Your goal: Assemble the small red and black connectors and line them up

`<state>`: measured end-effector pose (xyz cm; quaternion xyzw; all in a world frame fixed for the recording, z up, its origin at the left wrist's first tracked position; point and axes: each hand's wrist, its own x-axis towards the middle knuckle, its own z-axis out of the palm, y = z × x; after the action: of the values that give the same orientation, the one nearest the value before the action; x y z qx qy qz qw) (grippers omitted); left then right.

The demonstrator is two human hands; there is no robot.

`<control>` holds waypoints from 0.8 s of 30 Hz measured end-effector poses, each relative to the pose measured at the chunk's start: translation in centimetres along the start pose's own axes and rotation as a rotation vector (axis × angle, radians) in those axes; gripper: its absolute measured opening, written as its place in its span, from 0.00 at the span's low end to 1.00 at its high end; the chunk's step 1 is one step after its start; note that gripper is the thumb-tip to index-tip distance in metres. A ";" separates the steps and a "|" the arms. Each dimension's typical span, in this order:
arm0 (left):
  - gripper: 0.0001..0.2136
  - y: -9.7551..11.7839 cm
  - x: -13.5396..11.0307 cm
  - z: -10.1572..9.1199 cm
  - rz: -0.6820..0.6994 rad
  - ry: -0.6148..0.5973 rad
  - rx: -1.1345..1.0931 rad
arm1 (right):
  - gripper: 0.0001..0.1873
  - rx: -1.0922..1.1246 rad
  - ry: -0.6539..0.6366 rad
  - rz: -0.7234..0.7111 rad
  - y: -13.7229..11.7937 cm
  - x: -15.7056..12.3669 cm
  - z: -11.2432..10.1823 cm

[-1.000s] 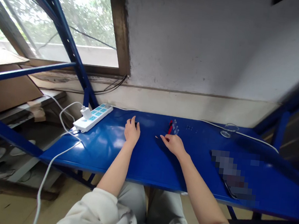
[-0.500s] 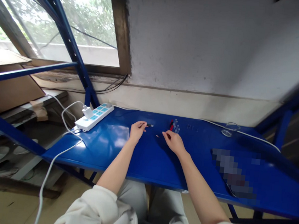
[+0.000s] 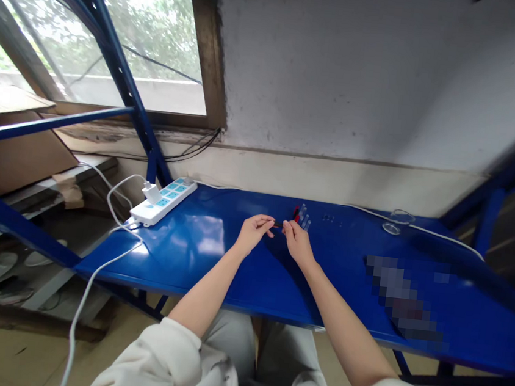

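Above the middle of the blue table, my left hand (image 3: 254,232) pinches one end of a small dark rod (image 3: 278,224) between thumb and fingers. My right hand (image 3: 298,243) is closed at the rod's other end, so the two hands almost meet. Fingers cover most of the rod, and its exact kind cannot be made out. Just behind my right hand lie red and black small parts (image 3: 296,213) and several clear tubes (image 3: 305,218), partly hidden by the fingers.
A white power strip (image 3: 163,203) with a plugged-in adapter sits at the table's left end. Tiny clear pieces (image 3: 328,218) lie right of the tubes. Farther right are a clear ring-shaped item (image 3: 391,228), a white cable (image 3: 448,239) and a blurred-out dark object (image 3: 405,300).
My left hand has moved right with the dark rod, toward my right hand. The hands were apart; now both are at the rod. The small pointed piece seen near my right fingertips no longer shows.
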<state>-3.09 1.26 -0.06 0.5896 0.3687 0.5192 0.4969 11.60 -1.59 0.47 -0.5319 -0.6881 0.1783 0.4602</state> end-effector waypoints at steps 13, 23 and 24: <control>0.12 0.2 -0.6 0.7 0.094 -0.018 0.198 | 0.21 -0.155 0.014 -0.099 0.1 -0.1 0.1; 0.19 1.2 -1.4 0.9 0.092 0.075 0.382 | 0.20 -0.142 0.011 -0.114 -0.2 -0.2 0.4; 0.19 1.2 -1.4 0.9 0.089 0.083 0.377 | 0.20 -0.140 0.008 -0.117 -0.2 -0.2 0.4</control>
<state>-2.54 -0.51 0.81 0.6660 0.4530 0.4862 0.3388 11.14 -1.72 0.34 -0.5224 -0.7269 0.1002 0.4342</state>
